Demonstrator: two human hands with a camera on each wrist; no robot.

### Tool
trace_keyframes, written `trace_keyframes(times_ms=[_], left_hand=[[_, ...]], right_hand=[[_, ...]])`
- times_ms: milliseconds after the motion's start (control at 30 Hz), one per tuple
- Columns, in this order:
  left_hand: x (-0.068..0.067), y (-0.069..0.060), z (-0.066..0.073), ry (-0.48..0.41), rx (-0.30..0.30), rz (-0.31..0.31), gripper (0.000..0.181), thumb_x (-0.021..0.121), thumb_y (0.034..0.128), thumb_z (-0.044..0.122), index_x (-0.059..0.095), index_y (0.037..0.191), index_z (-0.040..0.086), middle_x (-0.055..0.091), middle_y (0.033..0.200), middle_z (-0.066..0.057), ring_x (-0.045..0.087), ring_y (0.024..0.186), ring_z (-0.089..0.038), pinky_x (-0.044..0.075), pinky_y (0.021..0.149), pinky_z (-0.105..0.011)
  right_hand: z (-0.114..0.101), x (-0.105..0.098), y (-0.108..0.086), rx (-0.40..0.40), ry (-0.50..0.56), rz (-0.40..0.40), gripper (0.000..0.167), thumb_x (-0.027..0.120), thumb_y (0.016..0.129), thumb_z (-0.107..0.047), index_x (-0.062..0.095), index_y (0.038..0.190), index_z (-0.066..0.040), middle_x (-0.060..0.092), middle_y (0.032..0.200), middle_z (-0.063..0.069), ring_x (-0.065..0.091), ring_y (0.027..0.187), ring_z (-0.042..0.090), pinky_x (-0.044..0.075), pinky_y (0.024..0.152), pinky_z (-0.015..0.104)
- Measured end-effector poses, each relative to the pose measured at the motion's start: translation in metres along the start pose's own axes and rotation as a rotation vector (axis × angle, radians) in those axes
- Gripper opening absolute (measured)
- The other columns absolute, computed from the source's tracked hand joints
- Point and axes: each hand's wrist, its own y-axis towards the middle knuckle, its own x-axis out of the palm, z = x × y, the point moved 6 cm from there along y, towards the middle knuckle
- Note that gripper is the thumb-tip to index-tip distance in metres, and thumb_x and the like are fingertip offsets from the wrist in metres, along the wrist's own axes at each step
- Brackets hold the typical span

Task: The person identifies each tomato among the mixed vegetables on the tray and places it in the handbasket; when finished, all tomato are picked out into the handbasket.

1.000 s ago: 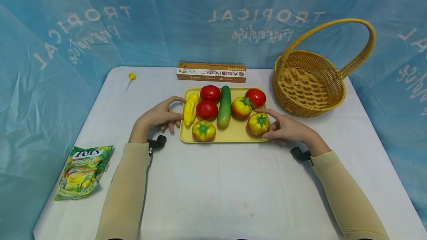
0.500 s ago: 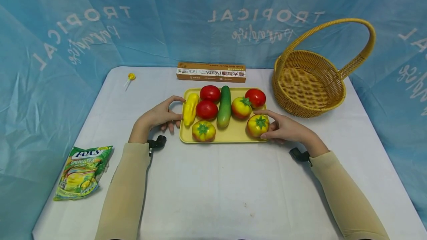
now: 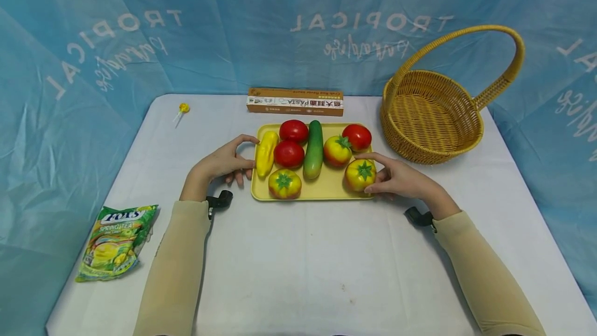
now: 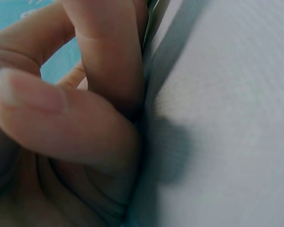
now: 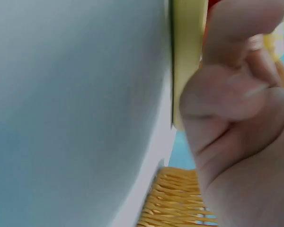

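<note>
A yellow tray (image 3: 326, 189) lies on the white table, bearing a green cucumber (image 3: 313, 152), a long yellow fruit (image 3: 266, 154), several round red fruits (image 3: 289, 154) and several yellow-red fruits with green leafy tops (image 3: 285, 184). My left hand (image 3: 221, 162) grips the tray's left end, thumb and index finger on its rim beside the long yellow fruit. At the other end, my right hand (image 3: 401, 176) holds the right rim, close around a yellow-red fruit (image 3: 360, 175). Part of the lower fingers is hidden. The right wrist view shows the thumb against the tray side (image 5: 187, 56).
Behind the tray lies a brown pasta box (image 3: 295, 101). A wicker basket (image 3: 431, 118) with a tall handle stands at the back right. A lollipop (image 3: 184, 108) lies back left, and a green candy bag (image 3: 116, 242) near the left edge. Blue cloth hangs around the table.
My right hand has shifted very slightly to the left over the past second. The left hand, the tray and its fruits look practically unmoved.
</note>
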Motion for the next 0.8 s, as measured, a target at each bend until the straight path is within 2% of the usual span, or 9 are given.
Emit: trace_keyframes(times_ms=[200,333,433,500,633,733,800], left_hand=[[0.0,0.0,0.0,0.001,-0.008,0.0,0.069,0.073,0.1001,0.031,0.033,0.156,0.033,0.077,0.084,-0.013,0.068,0.053,-0.021,0.049,0.047,-0.026],[0.0,0.0,0.001,0.008,0.0,0.002,0.069,0.073,0.1,0.031,0.033,0.156,0.033,0.077,0.084,-0.014,0.068,0.052,-0.021,0.05,0.047,-0.026],[-0.001,0.0,0.001,0.009,0.006,0.003,0.068,0.073,0.0999,0.032,0.033,0.155,0.033,0.077,0.083,-0.014,0.068,0.052,-0.021,0.049,0.047,-0.026],[-0.001,0.0,0.001,0.009,0.009,0.003,0.068,0.073,0.1,0.032,0.034,0.155,0.033,0.077,0.083,-0.014,0.068,0.053,-0.022,0.049,0.047,-0.026],[0.0,0.0,0.001,0.007,0.014,-0.003,0.068,0.073,0.1002,0.031,0.034,0.155,0.033,0.077,0.084,-0.014,0.068,0.053,-0.022,0.05,0.047,-0.027],[0.0,0.0,0.0,0.004,0.015,-0.006,0.067,0.073,0.1002,0.031,0.034,0.155,0.032,0.077,0.084,-0.015,0.068,0.053,-0.022,0.05,0.047,-0.027],[0.0,0.001,0.0,0.004,0.015,-0.005,0.067,0.073,0.1,0.03,0.034,0.155,0.032,0.077,0.083,-0.015,0.068,0.052,-0.022,0.05,0.047,-0.027]], right_hand=[[-0.02,-0.008,-0.014,-0.066,-0.001,0.05,0.08,0.084,0.093,-0.029,0.04,0.159,-0.033,0.077,0.082,0.015,0.068,0.065,0.028,0.055,0.061,0.035],[-0.038,-0.02,-0.029,-0.102,0.015,0.112,0.08,0.084,0.093,-0.024,0.04,0.16,-0.03,0.075,0.083,0.021,0.066,0.062,0.03,0.057,0.061,0.039],[-0.05,-0.032,-0.041,-0.145,0.045,0.165,0.081,0.081,0.095,-0.017,0.037,0.162,-0.025,0.076,0.083,0.02,0.066,0.061,0.031,0.059,0.063,0.04],[-0.055,-0.043,-0.05,-0.167,0.056,0.221,0.081,0.079,0.096,-0.012,0.034,0.163,-0.023,0.078,0.085,0.015,0.067,0.061,0.032,0.057,0.062,0.037],[-0.055,-0.067,-0.065,-0.157,0.09,0.37,0.08,0.076,0.097,-0.009,0.034,0.163,-0.028,0.079,0.083,0.007,0.067,0.06,0.031,0.051,0.056,0.035],[-0.05,-0.085,-0.073,-0.137,0.138,0.478,0.081,0.077,0.097,-0.008,0.035,0.162,-0.031,0.08,0.083,0.002,0.068,0.06,0.028,0.055,0.057,0.032],[-0.046,-0.096,-0.076,-0.142,0.195,0.534,0.082,0.077,0.096,-0.006,0.035,0.163,-0.03,0.08,0.084,0.002,0.068,0.06,0.025,0.058,0.057,0.031]])
